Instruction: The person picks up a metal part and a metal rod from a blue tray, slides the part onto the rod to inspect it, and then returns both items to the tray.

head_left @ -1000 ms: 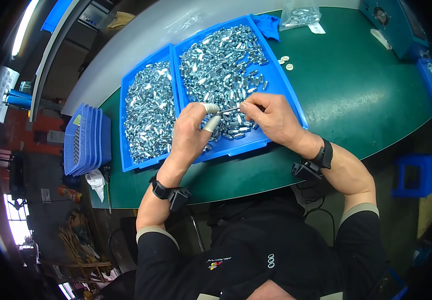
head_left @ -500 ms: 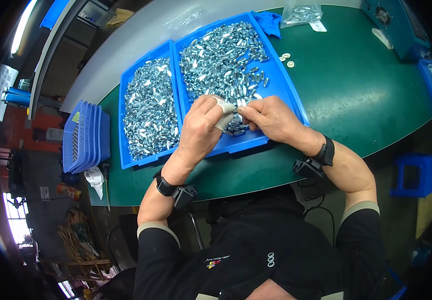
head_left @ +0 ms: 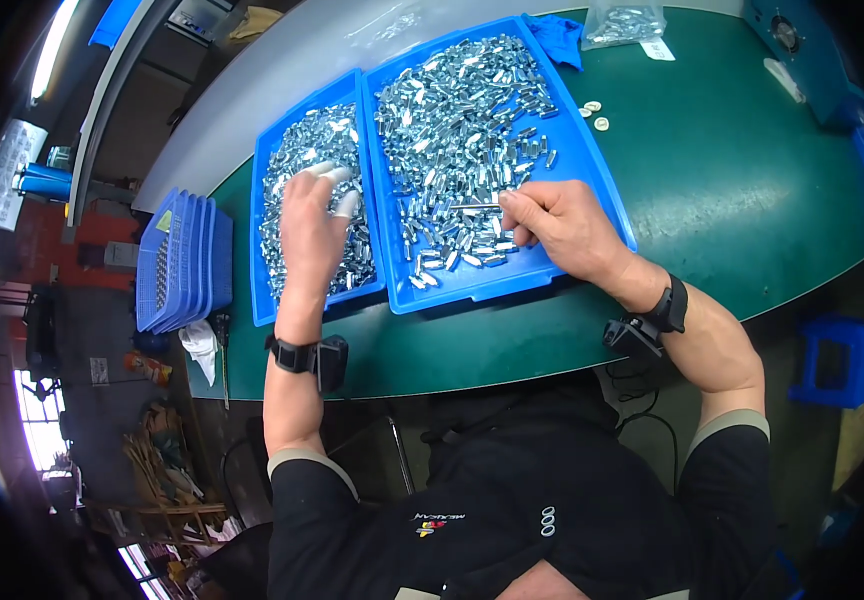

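My left hand (head_left: 312, 225) is over the left blue tray (head_left: 264, 255), which is heaped with small shiny metal parts (head_left: 312, 135). Its fingertips wear whitish coverings, and the thumb stands apart from the fingers; nothing shows between them. Above the right blue tray (head_left: 552, 262), my right hand (head_left: 567, 225) pinches a thin metal rod (head_left: 474, 206) that points left. Under the rod lie more of the loose metal parts (head_left: 452, 120), with bare blue tray bottom showing along the right side. Whether anything sits on the rod's tip is too small to tell.
Stacked blue baskets (head_left: 182, 265) stand left of the trays. Several pale round pieces (head_left: 597, 115), a blue cloth (head_left: 555, 40) and a clear bag of parts (head_left: 624, 25) lie on the green table (head_left: 732, 180). A teal machine (head_left: 802, 60) stands far right.
My hands were together over the right tray. The left has moved away to the left tray and its fingers have parted; the rod in my right hand now shows.
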A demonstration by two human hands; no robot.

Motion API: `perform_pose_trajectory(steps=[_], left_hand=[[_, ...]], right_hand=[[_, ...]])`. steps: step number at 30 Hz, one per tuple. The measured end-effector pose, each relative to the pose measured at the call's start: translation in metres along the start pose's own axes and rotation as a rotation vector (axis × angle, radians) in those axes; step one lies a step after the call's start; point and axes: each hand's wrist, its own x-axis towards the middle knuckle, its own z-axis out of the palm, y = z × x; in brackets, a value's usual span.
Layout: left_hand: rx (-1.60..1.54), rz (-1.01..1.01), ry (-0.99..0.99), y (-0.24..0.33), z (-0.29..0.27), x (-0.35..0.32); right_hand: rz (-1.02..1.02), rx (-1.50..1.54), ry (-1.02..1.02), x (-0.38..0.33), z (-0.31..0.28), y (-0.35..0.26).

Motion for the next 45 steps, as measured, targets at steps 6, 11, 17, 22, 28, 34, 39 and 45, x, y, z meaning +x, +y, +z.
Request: perform_pose_trajectory(steps=[6,11,17,22,28,34,39,45], left_hand=[[0.082,0.148,-0.243,0.012,0.046,0.012],[0.161,0.242,-0.257,0.014,0.058,0.021],[-0.01,0.172,-0.262,0.016,0.051,0.018],[-0.6,-0.34,-0.256,0.032,0.038,0.004],[-1.322,-0.64,-0.258,0.057,0.038,-0.017],[-1.489,-0.656,-0.182,0.067,0.044,-0.026],[-1.484,-0.637,-0.207,0.077,0.045,-0.031],[-1.425,-0.578,-0.234,0.09,0.04,-0.029]], right_hand=[[-0.003,0.055,-0.033,0.0,0.002,0.003],[-0.003,0.005,-0.031,0.0,0.0,0.0],[-0.033,0.018,-0.004,0.003,0.001,0.003],[-0.025,0.021,0.005,0.001,0.001,0.003],[-0.045,-0.063,-0.045,0.0,0.002,0.001],[-0.048,-0.039,-0.02,-0.002,0.002,-0.003],[-0.095,-0.06,0.031,-0.001,0.002,0.0],[0.004,0.025,-0.056,0.001,-0.001,0.003]])
